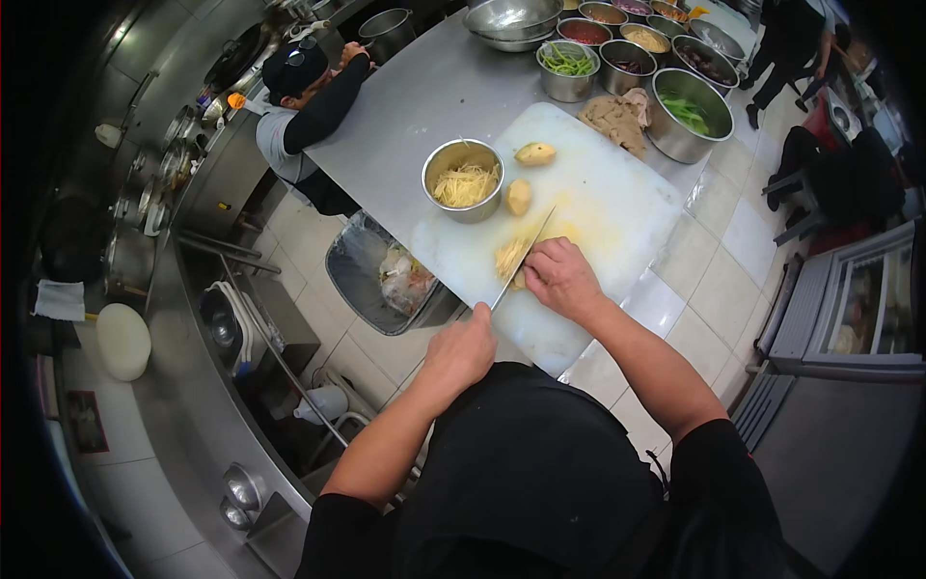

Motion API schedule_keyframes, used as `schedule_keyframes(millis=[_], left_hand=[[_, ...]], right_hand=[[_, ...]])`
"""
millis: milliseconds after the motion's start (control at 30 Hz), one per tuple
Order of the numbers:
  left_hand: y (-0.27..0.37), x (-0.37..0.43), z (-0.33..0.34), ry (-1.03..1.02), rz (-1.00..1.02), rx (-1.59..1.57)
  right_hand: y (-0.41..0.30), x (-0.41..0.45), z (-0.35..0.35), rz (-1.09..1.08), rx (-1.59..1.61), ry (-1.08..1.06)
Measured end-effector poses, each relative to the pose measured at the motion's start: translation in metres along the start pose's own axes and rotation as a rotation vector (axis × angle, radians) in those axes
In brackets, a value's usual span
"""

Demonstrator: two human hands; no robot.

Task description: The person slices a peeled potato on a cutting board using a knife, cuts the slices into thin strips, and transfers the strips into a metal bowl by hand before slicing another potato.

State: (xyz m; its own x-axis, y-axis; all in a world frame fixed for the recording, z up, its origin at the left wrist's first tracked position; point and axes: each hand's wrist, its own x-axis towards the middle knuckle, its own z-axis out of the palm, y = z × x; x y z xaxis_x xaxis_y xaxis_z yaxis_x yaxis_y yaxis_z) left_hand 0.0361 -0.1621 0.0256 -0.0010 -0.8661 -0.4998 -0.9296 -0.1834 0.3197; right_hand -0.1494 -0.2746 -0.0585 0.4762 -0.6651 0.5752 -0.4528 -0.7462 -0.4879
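My left hand (461,349) grips the handle of a kitchen knife (534,242), whose blade points away from me over a white cutting board (615,184). Curled beside the blade, my right hand (561,279) presses on a pale yellow piece, perhaps ginger or potato, mostly hidden under the fingers. Thin yellow shreds (511,257) lie left of the blade. Two peeled pale yellow pieces, one farther off (535,153) and one nearer (518,197), rest on the board beyond the knife. At the board's left edge, a steel pot (463,212) holds more shreds.
Steel pots of cut vegetables, one with green pieces (691,148), and colanders (512,18) stand at the far side. A crumpled tan cloth (615,119) touches the board's far corner. A lined waste bin (347,289) stands below the table's left edge. A co-worker (300,108) leans at the table's far left.
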Motion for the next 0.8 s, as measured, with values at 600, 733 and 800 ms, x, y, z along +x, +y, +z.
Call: schedule_keyframes(millis=[600,733,800], left_hand=[[0.015,-0.015,-0.019,-0.056,-0.009,0.043],[0.013,-0.008,-0.009,-0.05,-0.028,0.031],[0.014,-0.007,-0.009,-0.024,-0.016,0.022]], right_hand=[[0.001,-0.005,-0.007,0.034,-0.01,-0.095],[0.0,-0.005,-0.006,0.021,-0.022,-0.075],[0.003,-0.006,-0.005,0.02,-0.03,-0.064]])
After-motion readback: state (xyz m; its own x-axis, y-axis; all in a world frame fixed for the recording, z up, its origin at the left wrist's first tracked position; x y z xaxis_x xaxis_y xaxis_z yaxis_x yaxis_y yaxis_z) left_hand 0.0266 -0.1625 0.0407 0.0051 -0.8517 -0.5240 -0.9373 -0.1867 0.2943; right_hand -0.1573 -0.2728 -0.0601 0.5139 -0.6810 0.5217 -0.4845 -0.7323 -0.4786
